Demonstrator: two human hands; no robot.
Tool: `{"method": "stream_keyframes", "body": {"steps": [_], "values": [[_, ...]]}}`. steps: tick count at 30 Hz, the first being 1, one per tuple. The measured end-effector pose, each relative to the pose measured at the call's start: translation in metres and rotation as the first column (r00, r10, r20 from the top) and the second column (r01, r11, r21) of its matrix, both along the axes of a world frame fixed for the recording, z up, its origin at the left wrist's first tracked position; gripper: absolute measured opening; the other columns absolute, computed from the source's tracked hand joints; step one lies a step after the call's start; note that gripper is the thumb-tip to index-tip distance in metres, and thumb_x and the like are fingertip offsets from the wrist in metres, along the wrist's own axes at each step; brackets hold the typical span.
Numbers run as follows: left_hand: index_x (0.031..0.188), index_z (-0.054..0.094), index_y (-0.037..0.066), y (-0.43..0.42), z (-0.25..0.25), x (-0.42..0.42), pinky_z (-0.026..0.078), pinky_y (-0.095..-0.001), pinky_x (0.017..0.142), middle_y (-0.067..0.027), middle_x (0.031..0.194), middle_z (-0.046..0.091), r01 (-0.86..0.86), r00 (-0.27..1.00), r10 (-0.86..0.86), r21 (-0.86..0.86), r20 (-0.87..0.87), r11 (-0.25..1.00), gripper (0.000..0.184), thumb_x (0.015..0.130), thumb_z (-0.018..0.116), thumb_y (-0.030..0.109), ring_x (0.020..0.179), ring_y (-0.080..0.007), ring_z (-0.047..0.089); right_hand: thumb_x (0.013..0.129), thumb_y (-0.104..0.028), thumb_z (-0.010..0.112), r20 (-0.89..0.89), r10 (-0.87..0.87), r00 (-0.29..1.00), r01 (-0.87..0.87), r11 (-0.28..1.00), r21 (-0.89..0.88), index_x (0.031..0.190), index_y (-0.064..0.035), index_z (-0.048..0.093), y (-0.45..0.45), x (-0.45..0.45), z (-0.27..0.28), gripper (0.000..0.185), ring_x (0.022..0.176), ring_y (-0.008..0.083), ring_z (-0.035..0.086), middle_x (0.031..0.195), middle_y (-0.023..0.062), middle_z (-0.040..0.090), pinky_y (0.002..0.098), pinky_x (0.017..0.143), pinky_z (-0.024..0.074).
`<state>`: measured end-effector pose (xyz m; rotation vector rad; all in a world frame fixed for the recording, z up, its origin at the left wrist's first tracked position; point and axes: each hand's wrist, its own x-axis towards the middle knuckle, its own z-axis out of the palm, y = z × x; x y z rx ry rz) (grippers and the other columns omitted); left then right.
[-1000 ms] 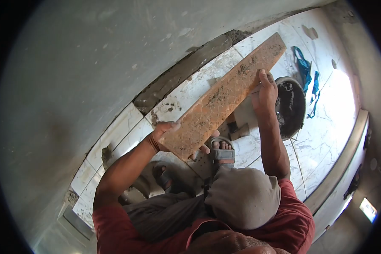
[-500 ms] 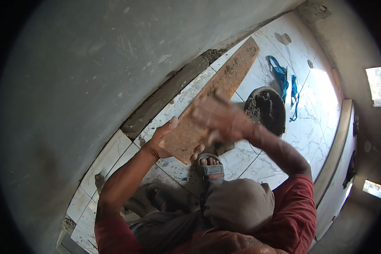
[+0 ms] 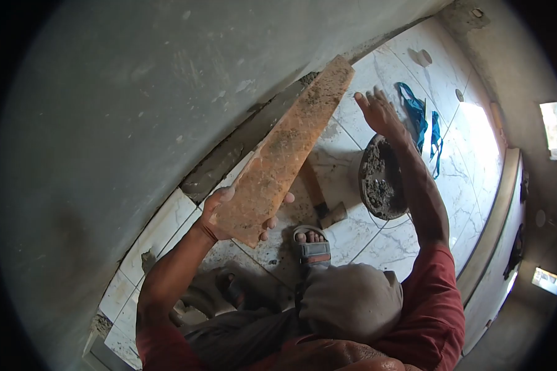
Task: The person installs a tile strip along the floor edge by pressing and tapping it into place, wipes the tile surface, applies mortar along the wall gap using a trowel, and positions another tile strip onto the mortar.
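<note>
My left hand (image 3: pixel 220 207) is closed around the near end of a long reddish-brown tile strip (image 3: pixel 291 145). Its upward face carries a faint grid and patches of grey mortar, and the far end points toward the foot of the wall. My right hand (image 3: pixel 382 112) is held out with its fingers stretched, empty, just beyond a bucket (image 3: pixel 364 188). Grey wet mortar (image 3: pixel 380 173) lies inside that bucket, partly covered by my right forearm. Below the strip, a wooden-handled tool with a broad head (image 3: pixel 333 214) rests on the floor near my sandalled foot (image 3: pixel 314 244).
A grey plastered wall (image 3: pixel 136 93) rises on the left, with a band of mortar (image 3: pixel 220 164) along its base. Blue straps (image 3: pixel 418 114) lie on the white marbled floor tiles (image 3: pixel 384 247) beyond the bucket. A pale ledge (image 3: pixel 492 229) runs along the right.
My right hand has left the strip's face and moved away, up and to the right, past the bucket. The strip has shifted left toward the wall, still in my left hand.
</note>
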<state>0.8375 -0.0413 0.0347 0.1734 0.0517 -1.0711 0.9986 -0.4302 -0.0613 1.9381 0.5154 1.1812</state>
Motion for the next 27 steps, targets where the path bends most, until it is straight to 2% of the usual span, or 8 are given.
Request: {"method": "stream_keyframes", "body": {"steps": [6,7,10,16,17,19,24,27], "values": [[0.141,0.021,0.006,0.009,-0.001,0.007,0.052,-0.0464,0.07,-0.0286,0.133,0.032,-0.015,0.997,0.014,0.021,0.077,1.0,0.087,0.073,0.065,0.038,0.09,-0.0338,0.058,0.089,-0.036,0.048,-0.773,0.535,0.341,-0.075,0.835,0.545,0.135,-0.0086,0.038,0.099,-0.042,0.101,0.055,0.135,0.0303,0.023,0.143,0.0211,0.027,0.0418,0.11,0.019],[0.141,0.02,0.006,0.013,0.001,0.006,0.052,-0.046,0.07,-0.0291,0.133,0.032,-0.014,0.994,0.008,0.046,0.113,0.999,0.087,0.073,0.064,0.037,0.09,-0.0336,0.058,0.092,-0.033,0.043,-0.269,0.963,0.028,0.096,0.266,0.959,0.132,-0.0033,0.041,0.055,0.019,0.047,0.049,0.133,0.0342,0.026,0.141,0.0226,0.03,0.043,0.109,0.0208],[0.141,0.02,0.006,0.022,0.008,0.0,0.051,-0.0448,0.072,-0.03,0.134,0.031,-0.009,0.998,0.008,0.013,0.069,1.0,0.086,0.072,0.064,0.033,0.09,-0.0334,0.058,0.095,-0.031,0.04,-0.438,0.657,0.613,0.203,0.406,0.891,0.108,-0.0007,0.056,0.058,0.008,0.118,0.037,0.098,0.0325,0.056,0.107,0.0215,0.057,0.0464,0.081,0.0456],[0.141,0.019,0.007,0.02,0.012,-0.003,0.053,-0.0443,0.073,-0.0308,0.134,0.031,0.092,0.989,-0.096,0.043,0.116,0.995,0.088,0.069,0.066,0.03,0.091,-0.0341,0.058,0.094,-0.034,0.038,-0.612,0.666,0.426,-0.032,0.687,0.726,0.104,-0.004,0.055,0.089,-0.001,0.103,0.036,0.087,0.0264,0.058,0.106,0.0167,0.056,0.0397,0.072,0.0479],[0.141,0.019,0.007,0.024,0.011,-0.005,0.053,-0.0443,0.073,-0.0308,0.134,0.031,0.08,0.99,-0.085,0.044,0.116,0.996,0.088,0.069,0.066,0.03,0.091,-0.0341,0.058,0.095,-0.038,0.036,-0.218,0.965,0.146,0.347,0.156,0.925,0.12,0.0008,0.052,0.014,0.043,0.043,0.049,0.112,0.0279,0.047,0.126,0.0153,0.049,0.0412,0.102,0.032],[0.141,0.019,0.008,0.03,0.011,-0.009,0.053,-0.0434,0.072,-0.0303,0.134,0.031,0.077,0.992,-0.079,0.031,0.097,0.997,0.089,0.069,0.066,0.029,0.092,-0.0333,0.058,0.096,-0.038,0.034,-0.886,-0.013,0.463,0.875,0.164,0.455,0.122,0.0083,0.047,0.001,0.049,0.084,0.054,0.124,0.0356,0.039,0.134,0.0224,0.041,0.044,0.104,0.0299],[0.141,0.019,0.007,0.029,0.016,-0.009,0.052,-0.0412,0.072,-0.0277,0.132,0.034,0.068,0.99,-0.076,0.074,0.117,0.995,0.09,0.067,0.066,0.029,0.093,-0.0317,0.057,0.094,-0.047,0.035,-0.654,0.412,0.635,0.126,0.779,0.614,0.133,-0.0023,0.04,0.058,0.001,0.115,0.059,0.132,0.0339,0.028,0.139,0.0238,0.033,0.04,0.107,0.0252],[0.141,0.02,0.007,0.043,0.009,-0.011,0.051,-0.0394,0.074,-0.0239,0.13,0.037,0.08,0.949,-0.152,0.254,0.275,0.964,0.091,0.066,0.067,0.028,0.094,-0.0279,0.057,0.092,-0.052,0.037,-0.252,0.861,0.443,0.776,-0.227,0.589,0.137,-0.0003,0.03,0.015,0.047,0.092,0.068,0.125,0.0336,0.039,0.137,0.0271,0.033,0.0494,0.099,0.0352]]}}
